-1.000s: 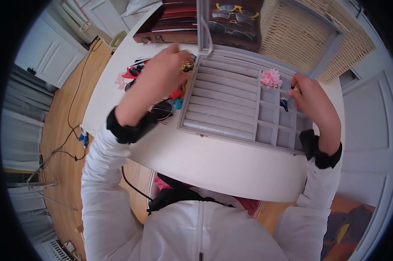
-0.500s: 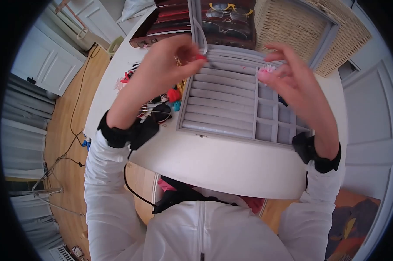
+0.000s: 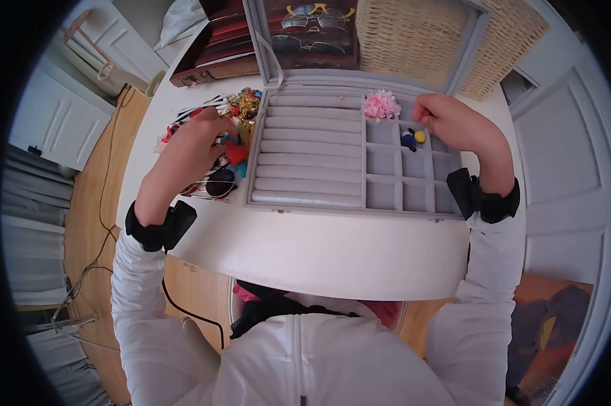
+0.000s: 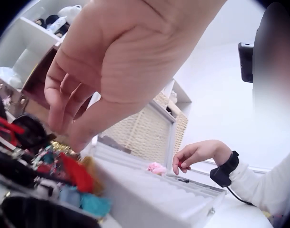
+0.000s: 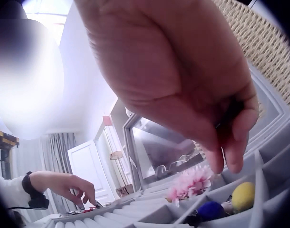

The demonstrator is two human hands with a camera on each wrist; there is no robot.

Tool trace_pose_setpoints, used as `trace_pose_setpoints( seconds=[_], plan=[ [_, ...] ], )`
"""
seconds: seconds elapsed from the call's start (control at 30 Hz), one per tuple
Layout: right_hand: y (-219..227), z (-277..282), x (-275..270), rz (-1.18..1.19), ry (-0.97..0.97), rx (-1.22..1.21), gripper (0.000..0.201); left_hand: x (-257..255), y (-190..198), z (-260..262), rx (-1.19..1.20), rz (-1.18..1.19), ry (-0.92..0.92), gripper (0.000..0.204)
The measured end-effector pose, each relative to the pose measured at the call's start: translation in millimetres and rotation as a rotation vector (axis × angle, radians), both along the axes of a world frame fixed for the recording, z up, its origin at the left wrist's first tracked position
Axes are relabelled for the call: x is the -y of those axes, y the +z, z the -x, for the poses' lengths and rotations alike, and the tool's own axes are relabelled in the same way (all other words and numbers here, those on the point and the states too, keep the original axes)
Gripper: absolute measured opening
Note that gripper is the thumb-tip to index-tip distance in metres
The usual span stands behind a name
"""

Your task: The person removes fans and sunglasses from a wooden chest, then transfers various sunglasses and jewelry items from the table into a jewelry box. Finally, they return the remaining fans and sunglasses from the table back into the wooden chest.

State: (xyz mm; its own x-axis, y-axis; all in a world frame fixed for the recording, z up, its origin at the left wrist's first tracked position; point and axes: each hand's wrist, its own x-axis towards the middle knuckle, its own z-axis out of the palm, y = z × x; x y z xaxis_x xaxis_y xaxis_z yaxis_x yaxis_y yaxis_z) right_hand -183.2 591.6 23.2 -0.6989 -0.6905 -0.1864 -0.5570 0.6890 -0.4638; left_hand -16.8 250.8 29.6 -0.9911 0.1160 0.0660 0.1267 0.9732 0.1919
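My left hand (image 3: 194, 145) is over a heap of hair accessories and jewellery left of a grey jewellery box (image 3: 312, 208). Its fingers are loosely bent and hold nothing visible; red fabric (image 4: 78, 173) and a teal piece (image 4: 95, 204) lie below them. Above the box's right-hand compartments, my right hand (image 3: 464, 125) pinches a small dark and red item (image 5: 230, 114), mostly hidden by the fingers. Beside that hand, a pink flower (image 3: 382, 105) sits in a back compartment. A yellow pompom (image 5: 243, 196) and a blue ball (image 5: 211, 210) share a nearby compartment.
Behind the box its glass lid (image 3: 467, 47) stands raised, with glasses (image 3: 319, 46) and a wicker basket (image 3: 413, 40) beyond. A brown case (image 3: 214, 68) stands at the back left. Dark sunglasses (image 3: 221, 183) lie near the heap. The white table (image 3: 319, 257) curves in front.
The left hand carried a red item over the box, then moved back left to the heap. My right hand released the yellow and blue piece into a compartment and now pinches the dark and red item.
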Motion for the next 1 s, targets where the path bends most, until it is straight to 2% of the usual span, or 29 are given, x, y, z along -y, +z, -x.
trace_pose_setpoints(
  seconds=[0.1, 0.17, 0.23, 0.3, 0.37, 0.43, 0.5, 0.53, 0.6, 0.63, 0.67, 0.7, 0.77, 0.8, 0.87, 0.9, 0.97, 1.0],
  plan=[
    [-10.5, 1.9, 2.6, -0.107, 0.019, -0.073, 0.015, 10.2, -12.9, -1.7, 0.041, -0.058, -0.060, 0.023],
    [-10.8, -1.2, 2.6, -0.068, 0.049, -0.094, 0.016, 10.1, -12.8, 0.5, 0.018, 0.046, -0.075, 0.019],
    [-6.7, -8.7, 5.2, -0.039, 0.066, -0.117, 0.017, 15.5, -17.5, 3.2, -0.034, 0.033, -0.085, 0.019],
    [-3.3, -16.1, 9.1, -0.014, -0.027, -0.080, 0.022, 16.0, -13.6, 2.7, -0.085, 0.018, -0.113, 0.019],
    [-3.6, -17.3, 10.9, -0.034, -0.015, -0.120, 0.023, 15.4, -0.8, 2.1, -0.110, -0.218, -0.039, 0.015],
    [-5.2, -16.8, 11.3, -0.054, -0.007, -0.157, 0.025, 20.0, 9.0, 1.2, -0.080, -0.231, 0.007, 0.013],
    [-5.7, -12.7, 11.0, -0.085, 0.052, -0.093, 0.025, 22.4, 14.7, 1.6, -0.053, -0.245, 0.055, 0.010],
    [-4.5, -15.0, 12.3, -0.084, 0.053, -0.094, 0.025, 22.9, 17.0, 2.8, -0.053, -0.336, 0.074, 0.010],
    [1.1, -25.8, 17.2, 0.039, -0.040, -0.288, 0.028, 18.1, 22.9, 4.3, -0.055, -0.424, 0.089, 0.010],
    [6.7, -32.1, 22.7, 0.040, -0.046, -0.289, 0.028, 10.6, 24.5, 5.8, -0.108, -0.597, 0.032, 0.011],
    [14.0, -40.8, 30.8, 0.301, -0.038, -0.209, 0.033, -0.1, 26.9, 7.9, -0.159, -0.772, -0.029, 0.012],
    [18.9, -50.3, 39.2, 0.557, -0.032, -0.129, 0.039, -13.9, 30.8, 9.9, -0.154, -0.778, -0.042, 0.012],
    [21.2, -71.3, 58.6, 0.749, -0.018, 0.028, 0.043, -48.1, 36.7, 14.9, -0.168, -0.868, -0.073, 0.014],
    [21.5, -77.8, 63.7, 0.735, -0.028, 0.019, 0.043, -65.3, 35.3, 20.0, -0.168, -0.883, -0.085, 0.014],
    [22.4, -84.7, 67.9, 0.756, 0.037, 0.232, 0.038, -94.8, 33.8, 29.9, -0.201, -1.001, -0.153, 0.015],
    [24.0, -81.9, 65.3, 0.745, 0.032, 0.225, 0.038, -103.1, 36.0, 34.2, -0.204, -1.014, -0.160, 0.015],
    [28.6, -68.8, 61.0, 0.642, -0.005, 0.316, 0.028, -111.7, 41.2, 44.6, -0.226, -0.796, -0.200, 0.017],
    [28.8, -61.0, 56.3, 0.664, -0.008, 0.286, 0.020, -111.1, 38.2, 51.7, -0.265, -0.835, -0.240, 0.017]
  ],
)
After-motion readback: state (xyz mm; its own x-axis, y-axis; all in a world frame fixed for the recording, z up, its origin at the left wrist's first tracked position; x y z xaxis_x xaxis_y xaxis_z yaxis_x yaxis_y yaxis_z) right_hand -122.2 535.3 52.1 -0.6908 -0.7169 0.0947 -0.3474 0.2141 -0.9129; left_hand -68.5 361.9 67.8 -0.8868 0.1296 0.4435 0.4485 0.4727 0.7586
